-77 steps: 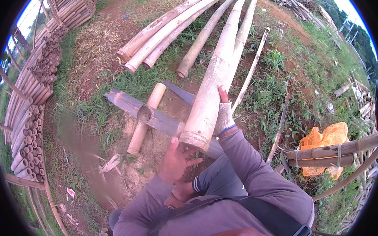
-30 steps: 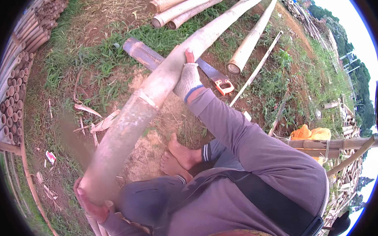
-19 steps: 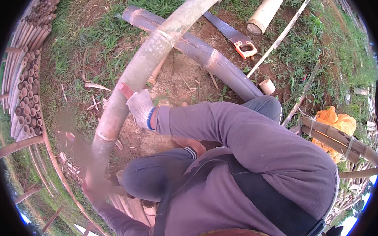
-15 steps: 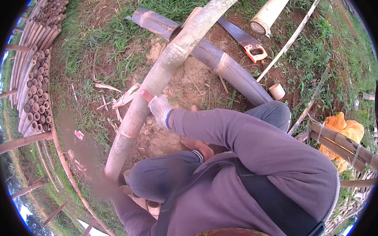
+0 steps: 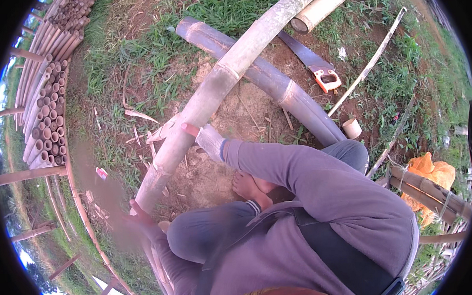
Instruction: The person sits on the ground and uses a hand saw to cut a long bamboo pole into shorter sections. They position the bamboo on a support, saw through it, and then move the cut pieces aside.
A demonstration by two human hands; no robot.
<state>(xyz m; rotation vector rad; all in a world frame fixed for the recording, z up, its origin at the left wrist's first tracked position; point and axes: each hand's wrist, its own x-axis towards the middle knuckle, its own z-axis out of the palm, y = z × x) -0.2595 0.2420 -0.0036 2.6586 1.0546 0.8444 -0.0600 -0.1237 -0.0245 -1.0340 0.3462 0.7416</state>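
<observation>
A long pale bamboo pole (image 5: 196, 113) slants from the top edge toward my left side, crossing over a thicker purplish-grey bamboo pole (image 5: 267, 80). My right hand (image 5: 207, 139), in a white glove with a bare digit showing, grips the pale pole near its middle; the digit lies on top, and the other fingers are hidden. At the pole's near end is my left hand (image 5: 140, 217), with one digit raised beside the bamboo. A dark blur covers much of that hand, so its grip cannot be made out.
An orange-handled saw (image 5: 324, 78) lies beyond the crossing. Nearby are another pale bamboo pole (image 5: 325, 10), a thin stick (image 5: 370, 54) and a short bamboo ring (image 5: 352, 128). Stacked bamboo (image 5: 45, 120) fills the left, and an orange bag (image 5: 429, 172) hangs at right.
The view has shifted slightly. The pale pole's end at upper right is closer to the crossing; an open bamboo end no longer shows behind it. My right hand stays on the pole.
</observation>
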